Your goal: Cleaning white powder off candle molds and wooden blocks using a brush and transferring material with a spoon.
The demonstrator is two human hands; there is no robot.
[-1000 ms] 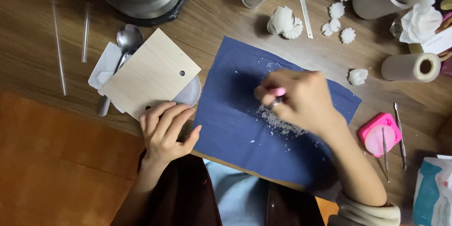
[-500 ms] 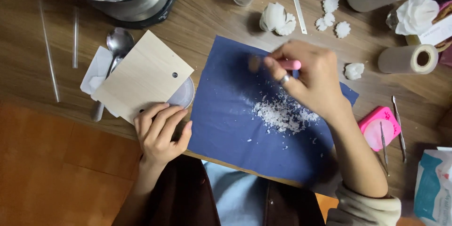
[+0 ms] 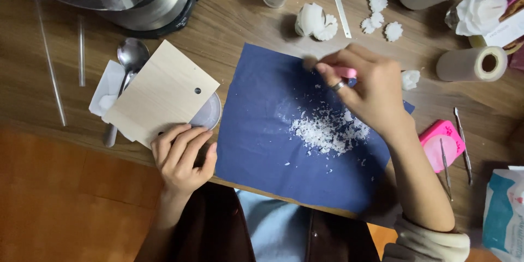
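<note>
Pink tool pinched over loose white flakes on the blue sheet

Your right hand [image 3: 371, 90] is curled tight, thumb and fingertips pinching a small pink tool [image 3: 345, 72] at the far edge of the dark blue sheet [image 3: 262, 125]; grip it near the tip, since it looks light, slim and likely to twist. Just below your knuckles lies the pile of white flakes [image 3: 327, 131], which looks featherlight, crumbly and easily scattered, so I judge it needs gentle strokes. Your left hand [image 3: 183, 158] rests half-open at the table edge, fingers loosely bent, touching the near corner of the pale wooden board [image 3: 161, 95] and the clear round lid [image 3: 207, 114] beneath it.
</note>
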